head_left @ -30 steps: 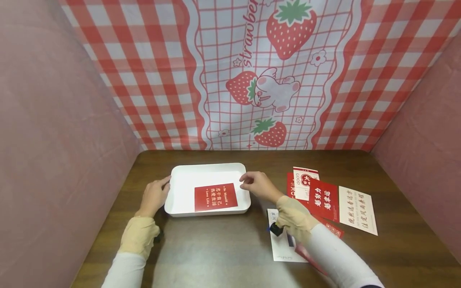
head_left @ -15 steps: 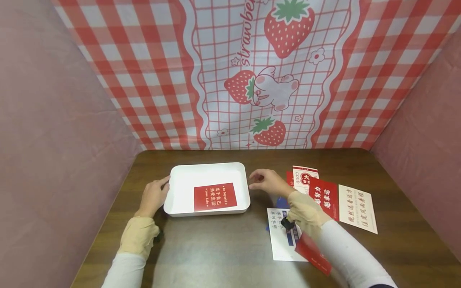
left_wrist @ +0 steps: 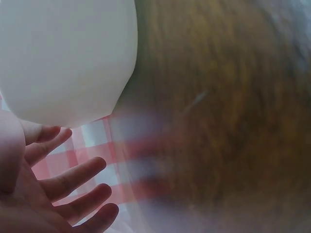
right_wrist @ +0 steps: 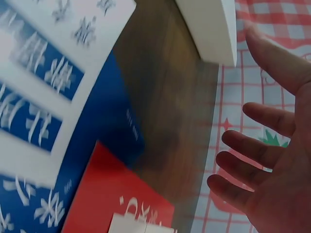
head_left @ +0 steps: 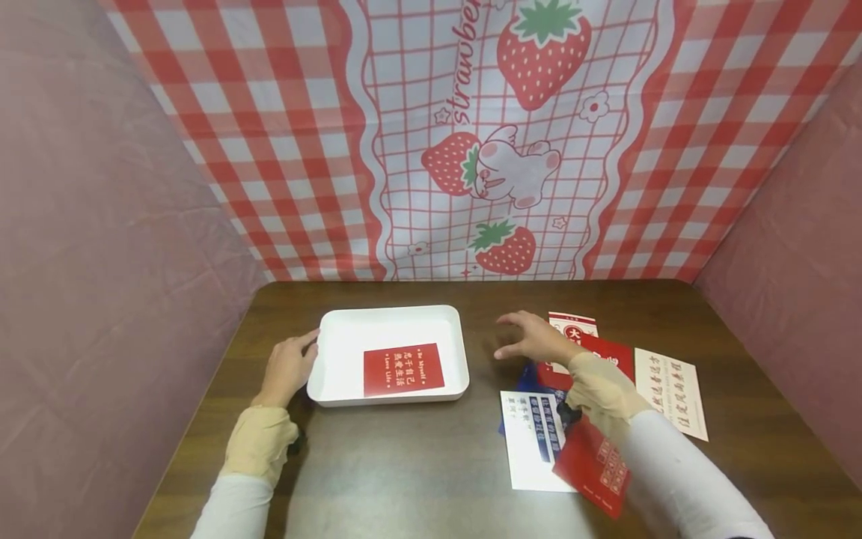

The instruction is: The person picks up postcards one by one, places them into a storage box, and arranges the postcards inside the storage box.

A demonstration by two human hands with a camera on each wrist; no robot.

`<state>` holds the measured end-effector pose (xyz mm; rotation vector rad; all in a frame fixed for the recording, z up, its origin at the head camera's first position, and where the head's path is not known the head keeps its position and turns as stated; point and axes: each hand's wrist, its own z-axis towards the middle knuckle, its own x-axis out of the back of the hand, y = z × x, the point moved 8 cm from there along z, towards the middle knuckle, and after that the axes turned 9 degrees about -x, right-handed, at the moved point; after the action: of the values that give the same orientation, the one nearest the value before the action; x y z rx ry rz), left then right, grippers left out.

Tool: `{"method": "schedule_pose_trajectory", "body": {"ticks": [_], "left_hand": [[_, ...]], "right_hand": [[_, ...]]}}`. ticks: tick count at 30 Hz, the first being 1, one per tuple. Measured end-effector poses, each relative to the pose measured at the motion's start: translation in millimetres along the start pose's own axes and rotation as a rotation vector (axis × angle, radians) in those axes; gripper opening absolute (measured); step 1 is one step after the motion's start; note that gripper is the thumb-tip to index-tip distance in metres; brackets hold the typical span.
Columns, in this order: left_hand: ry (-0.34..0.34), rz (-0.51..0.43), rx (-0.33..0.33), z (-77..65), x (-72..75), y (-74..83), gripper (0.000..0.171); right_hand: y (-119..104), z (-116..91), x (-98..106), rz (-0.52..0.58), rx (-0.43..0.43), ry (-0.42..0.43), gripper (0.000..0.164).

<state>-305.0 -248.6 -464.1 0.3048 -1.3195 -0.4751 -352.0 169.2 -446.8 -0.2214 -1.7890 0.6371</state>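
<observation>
A white shallow tray (head_left: 346,337) lies on the table, with one red card (head_left: 404,370) printed in pale lettering flat inside it. My left hand (head_left: 286,367) is at the tray's left side, its fingertips right at the rim; the left wrist view shows its fingers spread beside the tray wall (left_wrist: 68,63). To the right of the tray, my right hand (head_left: 535,338) hovers with fingers extended and nothing held. Below it lie overlapping cards: a white one with blue blocks (head_left: 528,449), a dark blue one (head_left: 528,380) and a red one (head_left: 592,468).
Farther right on the wooden table (head_left: 404,464) rest a cream card with brush lettering (head_left: 687,389), a red card (head_left: 616,355) and a white-and-red card (head_left: 572,322). A strawberry-print cloth (head_left: 498,150) hangs behind the table, with pink walls (head_left: 121,299) at both sides.
My right hand has left the tray's right edge and moved right toward the cards, its fingers spreading apart. The left hand, the tray and the red card inside have stayed in place.
</observation>
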Motion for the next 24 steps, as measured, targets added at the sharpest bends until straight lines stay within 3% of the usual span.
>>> {"method": "schedule_pose_trajectory", "body": {"ticks": [6, 14, 24], "left_hand": [[-0.02, -0.005, 0.013, -0.7, -3.6, -0.8, 0.04], [-0.028, -0.012, 0.026, -1.0, -4.4, -1.5, 0.04], [-0.005, -0.016, 0.009, -1.6, 0.4, 1.0, 0.04]], "right_hand": [[13.3, -2.8, 1.5, -0.03, -0.031, -0.037, 0.08], [26.2, -4.7, 9.3, -0.102, -0.006, -0.006, 0.088], [46.7, -3.1, 16.3, -0.153, -0.093, -0.029, 0.098]]}}
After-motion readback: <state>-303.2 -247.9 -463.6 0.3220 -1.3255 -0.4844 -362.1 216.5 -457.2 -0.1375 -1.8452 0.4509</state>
